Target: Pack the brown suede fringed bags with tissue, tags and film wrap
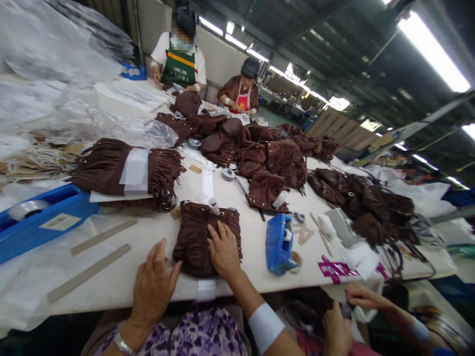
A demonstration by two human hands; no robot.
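A dark brown fringed bag (193,242) lies flat at the table's front edge. My right hand (225,249) rests on its right half, fingers stretched out over the surface. Just left of the bag, my left hand (155,282) is raised with fingers apart and holds nothing; whether its thumb touches the bag's lower left corner I cannot tell. A small white roll of paper (213,205) sticks up at the bag's top edge. Under the near side, a white paper strip (206,290) pokes out over the table edge.
Left are a blue tape dispenser (74,207), grey strips (91,272) and paper-banded fringed bags (100,168). A smaller blue tape dispenser (278,244) stands right. Brown bags (274,158) are heaped behind. A neighbour's hands (339,321) work at right; two people sit across.
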